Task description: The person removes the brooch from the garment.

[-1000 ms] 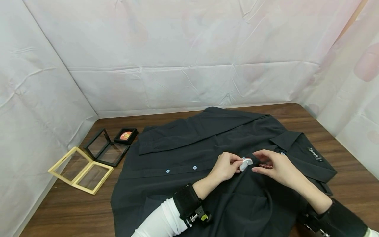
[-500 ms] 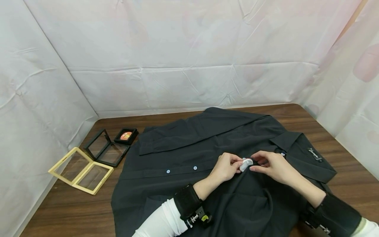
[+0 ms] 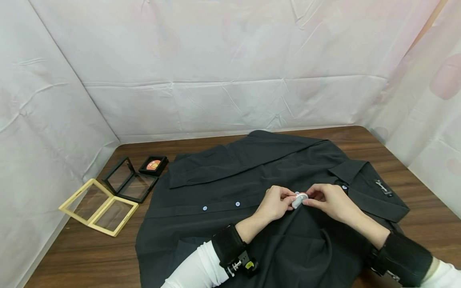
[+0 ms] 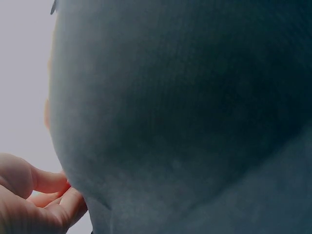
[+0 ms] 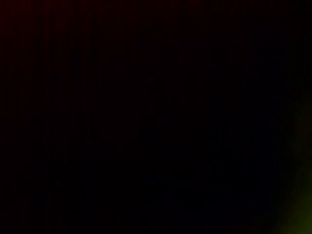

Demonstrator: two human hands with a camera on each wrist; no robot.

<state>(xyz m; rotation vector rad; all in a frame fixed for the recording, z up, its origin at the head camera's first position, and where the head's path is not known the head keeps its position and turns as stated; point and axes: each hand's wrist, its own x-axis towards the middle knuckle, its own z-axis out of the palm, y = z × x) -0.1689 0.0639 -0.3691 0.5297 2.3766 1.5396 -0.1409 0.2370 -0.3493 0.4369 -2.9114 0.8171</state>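
Note:
A dark button-up shirt [image 3: 216, 172] lies spread over the table, its front bunched up near the hands. My left hand [image 3: 274, 203] pinches a small, rounded white-and-silver piece [image 3: 299, 200] at the shirt front. From the other side, my right hand [image 3: 331, 202] meets that piece, thumb and fingers drawn together. The dark red oval piece seen earlier in the right hand is hidden now. In the left wrist view, bent fingers [image 4: 46, 195] show beside a raised fold of dark cloth [image 4: 170, 97]. The right wrist view is almost black.
At the left stand an unfolded yellow clear-window frame [image 3: 99, 207], a similar black frame [image 3: 131, 182] and a small black box [image 3: 153, 165] holding an orange round item. The wooden table [image 3: 86, 256] meets white cloth walls [image 3: 223, 60] behind.
My right hand has moved slightly left, up against the white-and-silver piece. Its fingers have drawn closer together, and the dark red oval piece has gone out of sight. The left hand stays put.

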